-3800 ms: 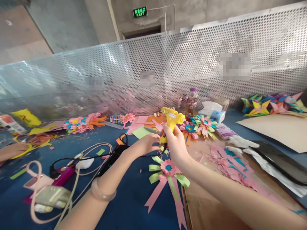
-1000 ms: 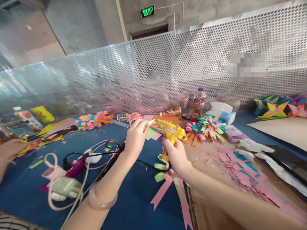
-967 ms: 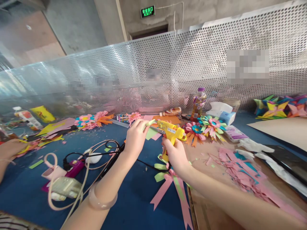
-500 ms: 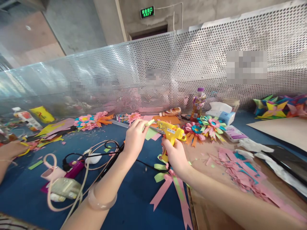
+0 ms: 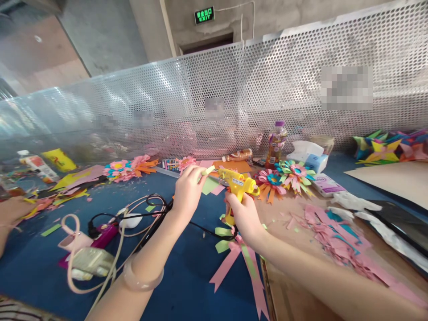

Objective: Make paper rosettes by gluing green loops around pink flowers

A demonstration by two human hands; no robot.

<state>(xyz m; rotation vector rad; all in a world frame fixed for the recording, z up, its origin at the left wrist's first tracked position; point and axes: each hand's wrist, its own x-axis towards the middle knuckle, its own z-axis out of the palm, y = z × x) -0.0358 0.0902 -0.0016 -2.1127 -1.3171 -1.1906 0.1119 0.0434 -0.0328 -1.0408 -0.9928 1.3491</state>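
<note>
My right hand (image 5: 243, 216) grips the handle of a yellow glue gun (image 5: 238, 183), its nozzle pointing left. My left hand (image 5: 187, 191) pinches a small pale green paper strip (image 5: 209, 170) right at the nozzle tip. Below both hands a pink and green paper ribbon flower (image 5: 238, 253) lies on the blue table (image 5: 187, 276). The gun's black cord (image 5: 200, 228) trails left across the table.
Finished paper flowers (image 5: 284, 174) lie behind the gun, others (image 5: 125, 167) at the back left. A bottle (image 5: 277, 141), a tissue box (image 5: 309, 157), pink scraps (image 5: 329, 234) on cardboard, a dark tablet (image 5: 401, 227), and cables with a charger (image 5: 90, 258) surround me. Another person's hand (image 5: 11, 211) is at far left.
Since 3.8 s ago my left hand has risen and brought a green strip to the glue gun's nozzle, and the gun has tilted level. Over the last second little has moved.
</note>
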